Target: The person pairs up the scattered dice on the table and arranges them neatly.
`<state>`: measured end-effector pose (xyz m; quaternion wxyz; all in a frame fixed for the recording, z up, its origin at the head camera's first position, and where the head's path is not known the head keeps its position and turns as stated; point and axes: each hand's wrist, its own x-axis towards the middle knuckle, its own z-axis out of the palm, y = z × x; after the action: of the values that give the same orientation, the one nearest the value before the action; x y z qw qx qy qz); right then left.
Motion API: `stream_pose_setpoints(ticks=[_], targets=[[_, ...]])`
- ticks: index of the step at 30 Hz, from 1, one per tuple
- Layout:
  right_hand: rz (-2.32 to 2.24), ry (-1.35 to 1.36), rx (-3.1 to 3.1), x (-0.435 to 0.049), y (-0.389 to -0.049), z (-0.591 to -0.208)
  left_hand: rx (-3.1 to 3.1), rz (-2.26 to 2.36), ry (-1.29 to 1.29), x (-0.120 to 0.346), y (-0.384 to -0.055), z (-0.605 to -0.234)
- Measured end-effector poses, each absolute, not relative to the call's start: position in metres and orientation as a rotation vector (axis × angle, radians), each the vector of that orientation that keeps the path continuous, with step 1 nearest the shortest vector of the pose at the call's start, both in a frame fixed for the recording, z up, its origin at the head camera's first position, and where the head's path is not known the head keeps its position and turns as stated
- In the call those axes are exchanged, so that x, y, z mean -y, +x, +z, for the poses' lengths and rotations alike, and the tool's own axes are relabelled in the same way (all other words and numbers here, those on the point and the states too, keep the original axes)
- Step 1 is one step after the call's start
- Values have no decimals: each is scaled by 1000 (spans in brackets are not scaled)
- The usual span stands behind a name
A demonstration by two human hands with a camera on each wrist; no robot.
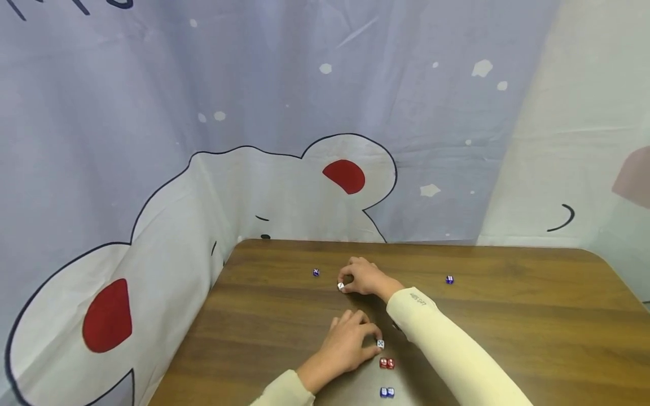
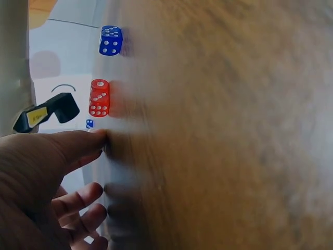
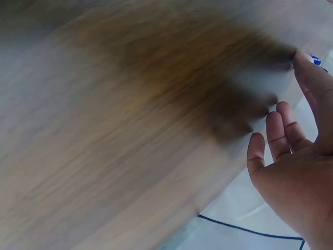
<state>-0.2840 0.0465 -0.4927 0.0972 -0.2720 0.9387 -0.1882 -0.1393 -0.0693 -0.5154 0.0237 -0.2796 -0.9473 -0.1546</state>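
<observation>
My right hand [image 1: 367,276] pinches a white die [image 1: 341,286] between thumb and index finger on the far part of the wooden table. Closer in, my left hand [image 1: 347,343] has its thumb and index finger at the sides of another white die [image 1: 380,343], pinching it. Just in front of that die sits a pair of red dice [image 1: 387,363] side by side, and a pair of blue dice [image 1: 387,392] lies nearer still. In both wrist views the fingers hide the white dice.
One blue die [image 1: 316,272] lies left of my right hand, and another blue die [image 1: 449,279] sits off to the right. The brown table [image 1: 508,316] ends at a printed curtain [image 1: 431,141] behind it. My right sleeve [image 1: 447,349] crosses over the table.
</observation>
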Motion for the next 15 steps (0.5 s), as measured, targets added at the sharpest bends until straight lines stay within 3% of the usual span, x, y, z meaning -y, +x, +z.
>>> stream_pose_setpoints(ticks=[15], targets=[[-562,-836,-2817,-78,-267,-494,2938,-461,-866,68,-141,-514]])
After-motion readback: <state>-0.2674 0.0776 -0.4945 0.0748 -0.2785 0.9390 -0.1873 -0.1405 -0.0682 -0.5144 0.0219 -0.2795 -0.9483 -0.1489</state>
